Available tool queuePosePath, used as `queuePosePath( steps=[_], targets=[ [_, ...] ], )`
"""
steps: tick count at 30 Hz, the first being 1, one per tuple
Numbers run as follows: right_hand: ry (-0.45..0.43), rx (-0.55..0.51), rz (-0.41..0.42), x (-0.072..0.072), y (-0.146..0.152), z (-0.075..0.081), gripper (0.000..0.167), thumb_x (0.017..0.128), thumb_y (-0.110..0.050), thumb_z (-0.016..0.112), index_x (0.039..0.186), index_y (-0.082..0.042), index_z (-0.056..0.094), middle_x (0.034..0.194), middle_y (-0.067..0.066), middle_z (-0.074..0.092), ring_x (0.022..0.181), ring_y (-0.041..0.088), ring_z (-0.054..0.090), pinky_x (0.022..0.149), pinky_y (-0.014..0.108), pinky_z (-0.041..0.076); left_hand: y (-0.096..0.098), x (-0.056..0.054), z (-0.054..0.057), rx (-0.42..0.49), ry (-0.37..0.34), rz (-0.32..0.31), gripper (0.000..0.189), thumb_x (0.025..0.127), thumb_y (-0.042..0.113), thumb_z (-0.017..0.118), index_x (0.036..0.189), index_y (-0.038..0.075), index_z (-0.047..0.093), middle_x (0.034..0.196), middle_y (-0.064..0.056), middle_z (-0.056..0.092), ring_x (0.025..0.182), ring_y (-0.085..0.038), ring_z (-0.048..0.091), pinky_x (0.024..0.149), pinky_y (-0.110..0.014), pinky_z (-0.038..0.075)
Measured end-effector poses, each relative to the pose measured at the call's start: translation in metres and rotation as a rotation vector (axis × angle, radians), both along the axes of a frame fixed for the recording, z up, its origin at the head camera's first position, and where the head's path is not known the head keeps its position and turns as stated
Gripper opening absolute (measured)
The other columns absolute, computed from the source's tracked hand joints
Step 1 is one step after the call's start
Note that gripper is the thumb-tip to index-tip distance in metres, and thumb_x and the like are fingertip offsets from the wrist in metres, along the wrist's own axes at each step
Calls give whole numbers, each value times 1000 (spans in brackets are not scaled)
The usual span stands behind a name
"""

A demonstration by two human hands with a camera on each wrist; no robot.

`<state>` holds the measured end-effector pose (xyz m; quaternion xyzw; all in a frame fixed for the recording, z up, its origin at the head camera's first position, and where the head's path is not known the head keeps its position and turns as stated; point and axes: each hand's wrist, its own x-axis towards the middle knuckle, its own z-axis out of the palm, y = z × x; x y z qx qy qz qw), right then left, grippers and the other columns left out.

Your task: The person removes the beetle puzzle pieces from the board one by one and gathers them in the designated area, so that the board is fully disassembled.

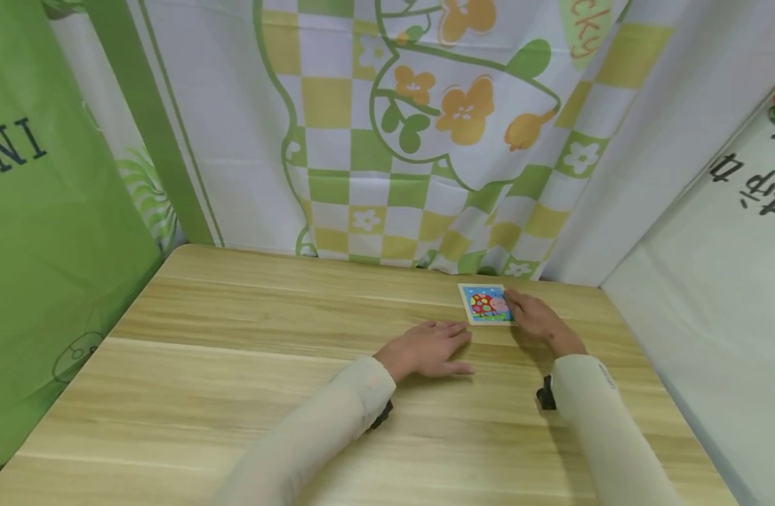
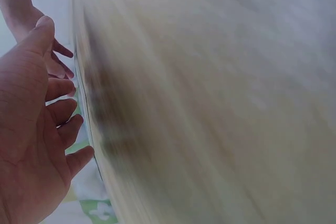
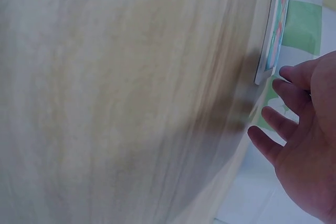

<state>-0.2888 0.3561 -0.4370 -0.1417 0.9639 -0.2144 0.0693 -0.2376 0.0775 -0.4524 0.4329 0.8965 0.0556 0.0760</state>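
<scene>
A small square picture board (image 1: 486, 307) lies on the wooden table near its far edge, showing a red spotted ladybug on blue with a pale wooden frame. At its right side is my right hand (image 1: 537, 320), fingertips overlapping the board's right edge in the head view. From the right wrist, loosely bent fingers show right beside a corner of the board (image 3: 275, 30). My left hand (image 1: 428, 348) is held palm down low over the table, just left of and nearer than the board, its fingers spread and holding nothing. In the left wrist view those fingers (image 2: 65, 114) look relaxed.
The wooden table (image 1: 235, 365) has a green-and-white checked curtain (image 1: 387, 169) hanging right behind its far edge. Green fabric (image 1: 58, 211) stands along the left side, and a white panel (image 1: 716, 295) borders the right. Dark wrist devices (image 1: 546, 393) sit under both sleeves.
</scene>
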Motion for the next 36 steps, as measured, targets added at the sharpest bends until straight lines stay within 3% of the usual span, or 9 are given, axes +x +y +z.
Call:
queuePosePath(
  steps=[12,29,36],
  targets=[
    [-8,25,-21,1,6,-7,50,110,-14,35,153,12,34,155,37,32,141,56,30,115,63,24,19,-8,-7,-28,-19,77,81,104,68,32,165,14,26,171,-3,16,154,-18,19,122,-39,23],
    [-43,23,-52,3,4,-6,52,107,-14,35,154,10,36,154,36,34,141,56,32,115,64,25,28,-9,-7,-45,-8,183,78,105,65,35,163,13,32,168,-2,27,153,-21,25,122,-43,21],
    [-63,0,-62,9,3,-3,54,106,-15,37,154,9,35,154,36,36,141,57,32,114,66,24,27,-8,-7,-38,-24,188,77,105,64,36,163,13,32,168,-2,27,153,-23,24,123,-45,18]
  ],
)
